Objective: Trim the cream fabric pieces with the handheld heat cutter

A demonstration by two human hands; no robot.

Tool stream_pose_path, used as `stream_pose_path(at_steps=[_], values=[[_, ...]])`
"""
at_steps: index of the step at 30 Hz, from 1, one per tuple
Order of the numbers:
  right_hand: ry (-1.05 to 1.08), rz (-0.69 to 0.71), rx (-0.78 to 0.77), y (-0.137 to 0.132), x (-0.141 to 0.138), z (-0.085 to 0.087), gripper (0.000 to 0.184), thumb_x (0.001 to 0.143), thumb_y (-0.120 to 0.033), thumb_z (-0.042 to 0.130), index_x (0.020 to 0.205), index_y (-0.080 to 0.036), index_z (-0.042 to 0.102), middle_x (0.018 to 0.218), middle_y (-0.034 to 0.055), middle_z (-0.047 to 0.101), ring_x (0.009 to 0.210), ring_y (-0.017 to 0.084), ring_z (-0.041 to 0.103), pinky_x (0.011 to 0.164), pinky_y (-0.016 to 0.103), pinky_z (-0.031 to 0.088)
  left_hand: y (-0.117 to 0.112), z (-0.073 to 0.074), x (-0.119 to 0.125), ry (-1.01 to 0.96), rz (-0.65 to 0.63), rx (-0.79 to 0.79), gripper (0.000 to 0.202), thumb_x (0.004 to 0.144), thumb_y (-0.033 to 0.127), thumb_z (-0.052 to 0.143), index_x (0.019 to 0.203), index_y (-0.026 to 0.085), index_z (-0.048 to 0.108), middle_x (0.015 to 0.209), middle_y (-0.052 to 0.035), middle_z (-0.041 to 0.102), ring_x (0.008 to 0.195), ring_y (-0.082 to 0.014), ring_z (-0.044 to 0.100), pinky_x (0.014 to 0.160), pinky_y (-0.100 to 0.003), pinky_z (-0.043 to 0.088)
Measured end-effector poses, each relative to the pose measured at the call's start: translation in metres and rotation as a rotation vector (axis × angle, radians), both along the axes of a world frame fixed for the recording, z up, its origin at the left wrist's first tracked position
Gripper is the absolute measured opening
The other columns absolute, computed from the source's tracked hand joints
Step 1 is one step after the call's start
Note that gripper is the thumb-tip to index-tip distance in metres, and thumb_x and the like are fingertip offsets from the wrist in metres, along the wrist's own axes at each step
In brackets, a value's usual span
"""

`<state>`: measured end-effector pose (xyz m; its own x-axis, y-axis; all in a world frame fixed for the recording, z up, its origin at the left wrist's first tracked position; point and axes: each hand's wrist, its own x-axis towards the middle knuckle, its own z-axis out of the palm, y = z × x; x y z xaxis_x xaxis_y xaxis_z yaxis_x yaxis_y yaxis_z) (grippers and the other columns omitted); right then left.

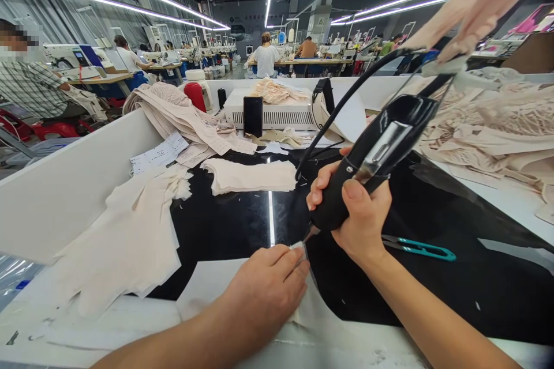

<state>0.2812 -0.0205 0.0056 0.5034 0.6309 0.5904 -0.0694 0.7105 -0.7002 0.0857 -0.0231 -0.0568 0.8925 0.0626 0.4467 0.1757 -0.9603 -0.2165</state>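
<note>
My right hand [363,213] is wrapped round a black corded hand tool [335,207] with a silver lever on its body. The tool slants down to the left, and its narrow metal tip [310,233] comes to the edge of a white fabric piece [216,277]. My left hand [268,282] pinches that edge just beside the tip, fingers pressed together. Much of the piece is hidden under my left hand and forearm. Another person's hand [471,23] reaches in at the upper right, near the tool's upper end; what it grips is blurred.
Teal thread snips [426,248] lie right of my right wrist. Cream fabric stacks [255,176] lie ahead and at left [130,230]; lace pieces [497,127] heap at right. A phone [253,116] leans on a white vented box [285,118]. The black cable [333,121] arches beside the tool.
</note>
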Motion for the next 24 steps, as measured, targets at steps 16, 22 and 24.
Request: stream_pose_path(at_steps=[16,22,24], values=[[0.015,0.013,0.02,-0.002,0.0,0.0,0.055,0.085,-0.057,0.102,0.119,-0.029,0.069,0.079,-0.0057,0.072,0.051,0.014,0.062,0.044,0.027,0.054,-0.002,-0.006,0.003,-0.075,-0.02,0.125,0.026,0.118,0.011,0.06,0.127,0.005,0.084,0.126,-0.0154,0.089,0.12,-0.0223,0.081,0.108,-0.035,0.06],[-0.002,-0.007,-0.012,-0.004,0.0,-0.002,0.05,0.088,-0.054,0.099,0.117,-0.031,0.067,0.079,-0.0065,0.07,0.052,0.014,0.061,0.046,0.028,0.055,-0.002,-0.011,0.003,-0.021,-0.009,0.12,0.024,0.119,0.016,0.065,0.132,0.005,0.082,0.13,-0.0174,0.088,0.122,-0.023,0.082,0.108,-0.036,0.062],[0.008,-0.012,-0.007,-0.004,-0.002,-0.002,0.048,0.088,-0.053,0.099,0.116,-0.031,0.067,0.079,-0.0067,0.07,0.051,0.014,0.061,0.045,0.027,0.054,-0.002,-0.011,0.003,-0.033,-0.006,0.115,0.024,0.12,0.015,0.063,0.13,0.006,0.083,0.129,-0.0164,0.088,0.119,-0.0221,0.083,0.105,-0.035,0.065]])
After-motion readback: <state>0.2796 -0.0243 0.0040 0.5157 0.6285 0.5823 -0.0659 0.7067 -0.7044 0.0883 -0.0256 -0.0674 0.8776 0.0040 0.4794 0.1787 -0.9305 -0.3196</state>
